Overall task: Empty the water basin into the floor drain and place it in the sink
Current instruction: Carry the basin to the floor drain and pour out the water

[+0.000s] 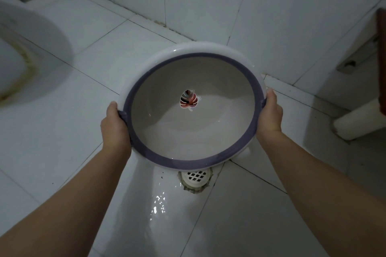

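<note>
I hold a round white water basin [208, 131] with a purple rim band and a leaf sticker at its bottom, above the tiled floor. My left hand [114, 127] grips its left rim and my right hand [270, 112] grips its right rim. The basin tilts toward me, and a shallow pool of water lies in its lower part. Just below its near edge sits the white grated floor drain [196, 176]. Wet floor glistens in front of the drain. No sink is in view.
A white toilet [25, 52] stands at the left. Tiled walls meet in a corner behind the basin. A white pipe or pedestal [359, 123] and a reddish-brown edge [382, 60] are at the right, with a metal fitting [355, 58] on the wall.
</note>
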Demonstrator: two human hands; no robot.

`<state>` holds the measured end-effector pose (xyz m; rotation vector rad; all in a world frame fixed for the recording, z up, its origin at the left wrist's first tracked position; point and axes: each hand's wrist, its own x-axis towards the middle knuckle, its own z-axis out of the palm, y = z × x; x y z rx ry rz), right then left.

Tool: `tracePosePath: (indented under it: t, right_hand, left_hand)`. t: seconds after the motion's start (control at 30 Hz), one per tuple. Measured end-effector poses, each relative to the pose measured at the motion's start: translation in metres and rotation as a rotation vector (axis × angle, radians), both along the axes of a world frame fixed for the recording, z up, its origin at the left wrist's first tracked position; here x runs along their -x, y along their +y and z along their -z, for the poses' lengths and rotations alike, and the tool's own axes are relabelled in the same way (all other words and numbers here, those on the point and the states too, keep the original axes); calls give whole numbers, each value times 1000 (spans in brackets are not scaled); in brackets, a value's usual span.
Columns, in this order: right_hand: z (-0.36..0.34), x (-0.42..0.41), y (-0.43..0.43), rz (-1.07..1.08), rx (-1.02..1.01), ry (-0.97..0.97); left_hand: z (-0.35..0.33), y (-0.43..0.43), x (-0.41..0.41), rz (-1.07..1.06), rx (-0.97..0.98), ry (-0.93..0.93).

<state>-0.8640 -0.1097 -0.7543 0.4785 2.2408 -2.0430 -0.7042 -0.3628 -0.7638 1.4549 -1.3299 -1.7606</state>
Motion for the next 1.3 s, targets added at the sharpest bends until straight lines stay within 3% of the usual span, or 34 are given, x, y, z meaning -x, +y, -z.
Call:
tracePosePath:
  t: [0.33,0.83,1.3]
  right_hand:
    - [-8,1,5,-96,-57,-114]
    - [-21,4,18,-107,71,-237]
    - [-14,3,21,-104,147,-190]
  left_hand:
    - [-4,1,-3,23,-27,-17]
    - [-6,1,-2,35,-62,41]
    - [-5,4,-5,-6,-107,88]
